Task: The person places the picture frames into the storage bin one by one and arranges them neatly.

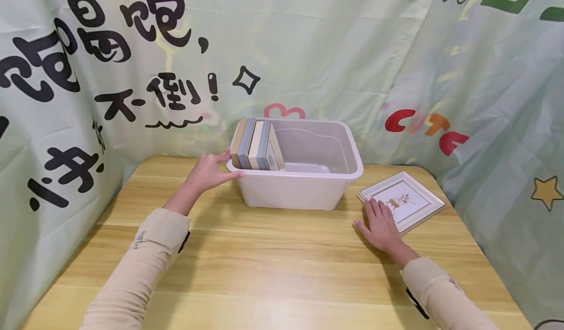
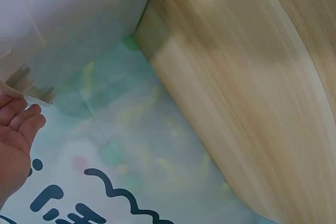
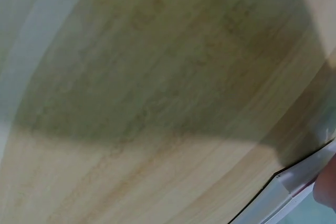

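A light grey plastic bin (image 1: 293,190) stands near the back of the table. My left hand (image 1: 209,171) holds its left front corner by the rim, thumb in front and fingers at the side; the left wrist view has the fingertips (image 2: 32,116) under the rim of the bin (image 2: 68,14). Several picture frames (image 1: 257,146), edges blue, cream and tan, stand upright against the bin's left end. To the right of the bin, a white picture frame (image 1: 414,207) with a small deer picture lies flat. My right hand (image 1: 381,227) rests its extended fingers on that frame's near left side.
The wooden table (image 1: 282,261) runs under everything, its right part in front of the bin lying bare. A printed cloth (image 1: 308,51) hangs close behind and along both sides of the table. The bin's right half shows its inner floor.
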Demonstrator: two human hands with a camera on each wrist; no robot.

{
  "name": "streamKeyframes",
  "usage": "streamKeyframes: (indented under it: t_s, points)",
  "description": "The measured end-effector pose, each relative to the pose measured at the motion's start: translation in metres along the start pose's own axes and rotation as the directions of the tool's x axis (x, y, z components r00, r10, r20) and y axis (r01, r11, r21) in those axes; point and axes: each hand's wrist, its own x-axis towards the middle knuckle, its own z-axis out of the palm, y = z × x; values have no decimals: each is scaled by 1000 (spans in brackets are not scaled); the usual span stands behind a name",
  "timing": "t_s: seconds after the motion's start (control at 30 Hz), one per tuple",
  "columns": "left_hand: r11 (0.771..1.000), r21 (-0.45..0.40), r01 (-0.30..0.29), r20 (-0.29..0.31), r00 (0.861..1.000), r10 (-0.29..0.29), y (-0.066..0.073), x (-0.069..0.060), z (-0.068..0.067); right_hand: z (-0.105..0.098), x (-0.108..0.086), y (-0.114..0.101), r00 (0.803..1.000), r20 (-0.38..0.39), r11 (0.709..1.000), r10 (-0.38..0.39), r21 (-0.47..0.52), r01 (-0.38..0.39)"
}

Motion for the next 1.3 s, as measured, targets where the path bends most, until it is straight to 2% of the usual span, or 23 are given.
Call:
streamKeyframes:
  t_s: [0.3, 0.67, 0.9, 1.07, 1.3]
  points:
    - [999, -30, 24, -4, 1000, -24, 1, -1, 0, 4, 0, -2, 999, 11, 998, 47, 48, -48]
    - [999, -22, 27, 6, 1000, -27, 1, -2, 0, 8, -11, -4, 998, -40, 997, 45, 57, -43]
    - [999, -33, 21, -9, 1000, -22, 1, -2, 0, 6, -20, -17, 987, -56, 981, 150, 131, -141]
    - [999, -42, 16, -12, 1000, -16, 1, -2, 0, 5, -24, -26, 976, -69, 972, 208, 129, -198]
    - [999, -45, 30, 6, 1000, -30, 2, -2, -1, 1, -24, -36, 950, 14, 938, 312, 151, -311]
